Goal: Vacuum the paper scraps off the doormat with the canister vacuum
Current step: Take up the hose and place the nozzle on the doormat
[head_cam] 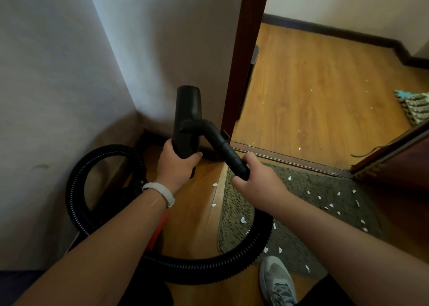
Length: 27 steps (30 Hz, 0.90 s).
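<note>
Floor nozzle (187, 122) gripped by left hand (177, 164); wand (228, 152) clasped by right hand (257, 180); paper scraps (243, 220) scattered over doormat (313, 185), near right.

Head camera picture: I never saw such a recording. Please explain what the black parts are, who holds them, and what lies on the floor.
The camera sits on a person's head and looks down at their own arms. The left hand grips the wide black plastic floor nozzle; the right hand grips the black rigid tube joined to it. A black ribbed hose loops over the wooden floor. On the grey-green shaggy doormat lie torn white paper scraps.
</note>
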{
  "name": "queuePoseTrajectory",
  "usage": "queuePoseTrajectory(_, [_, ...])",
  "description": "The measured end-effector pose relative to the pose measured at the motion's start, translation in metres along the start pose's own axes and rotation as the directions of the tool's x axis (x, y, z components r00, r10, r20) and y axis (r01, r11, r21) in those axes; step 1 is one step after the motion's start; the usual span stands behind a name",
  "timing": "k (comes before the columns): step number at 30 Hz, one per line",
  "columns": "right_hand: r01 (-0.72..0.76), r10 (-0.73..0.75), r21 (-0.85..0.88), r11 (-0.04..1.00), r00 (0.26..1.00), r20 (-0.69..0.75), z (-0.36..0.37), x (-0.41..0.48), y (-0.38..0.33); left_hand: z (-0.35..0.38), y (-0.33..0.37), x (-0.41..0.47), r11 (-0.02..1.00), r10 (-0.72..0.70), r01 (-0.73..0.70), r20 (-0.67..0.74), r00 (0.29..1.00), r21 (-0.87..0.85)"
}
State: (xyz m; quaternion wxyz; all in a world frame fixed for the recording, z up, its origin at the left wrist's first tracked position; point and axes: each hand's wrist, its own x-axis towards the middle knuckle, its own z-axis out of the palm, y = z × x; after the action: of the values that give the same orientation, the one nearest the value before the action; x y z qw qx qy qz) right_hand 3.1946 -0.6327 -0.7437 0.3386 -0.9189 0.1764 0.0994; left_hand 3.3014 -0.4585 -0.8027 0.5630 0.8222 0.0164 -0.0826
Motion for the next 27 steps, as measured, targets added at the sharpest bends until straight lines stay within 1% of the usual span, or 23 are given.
queuePoseTrajectory(3, [-0.035,0.036,-0.033,0.999,0.998,0.041,-0.001,0.001,0.001,0.007,-0.005,0.000,0.999,-0.006,0.007,-0.014,1.000,0.049])
queuePoseTrajectory(5, [-0.072,0.073,-0.014,0.997,0.993,0.096,0.001,0.001,0.003,0.013,-0.009,-0.002,0.996,-0.004,0.006,-0.022,1.000,0.093])
queuePoseTrajectory(8, [-0.137,0.135,-0.001,0.991,0.976,0.171,0.003,0.001,0.007,0.024,-0.017,-0.006,0.990,-0.048,0.042,0.041,0.998,0.136])
queuePoseTrajectory(12, [-0.127,0.142,-0.115,0.985,0.980,0.139,-0.002,0.005,0.019,0.032,-0.025,-0.009,0.984,-0.148,0.133,0.132,0.980,0.116])
queuePoseTrajectory(14, [-0.127,0.144,-0.131,0.983,0.981,0.130,-0.005,0.008,0.025,0.031,-0.025,-0.008,0.985,-0.156,0.141,0.181,0.971,0.097])
queuePoseTrajectory(15, [-0.126,0.144,-0.140,0.982,0.982,0.125,-0.006,0.010,0.027,0.029,-0.023,-0.008,0.986,-0.149,0.129,0.207,0.967,0.106])
queuePoseTrajectory(17, [-0.122,0.142,-0.169,0.978,0.983,0.113,-0.010,0.014,0.032,0.020,-0.020,-0.007,0.978,-0.130,0.086,0.230,0.965,0.192])
queuePoseTrajectory(20, [-0.094,0.120,-0.233,0.968,0.988,0.099,-0.015,0.022,0.036,-0.003,-0.016,-0.011,0.942,-0.045,-0.037,0.233,0.971,0.333])
queuePoseTrajectory(24, [-0.057,0.087,-0.258,0.964,0.991,0.106,-0.016,0.033,0.034,-0.055,-0.021,-0.025,0.833,0.063,-0.214,0.298,0.953,0.510])
queuePoseTrajectory(25, [-0.045,0.076,-0.259,0.965,0.991,0.111,-0.016,0.036,0.031,-0.070,-0.025,-0.028,0.806,0.087,-0.244,0.299,0.950,0.539])
queuePoseTrajectory(27, [-0.008,0.042,-0.273,0.962,0.992,0.118,-0.013,0.040,0.021,-0.103,-0.034,-0.035,0.770,0.168,-0.284,0.248,0.954,0.571])
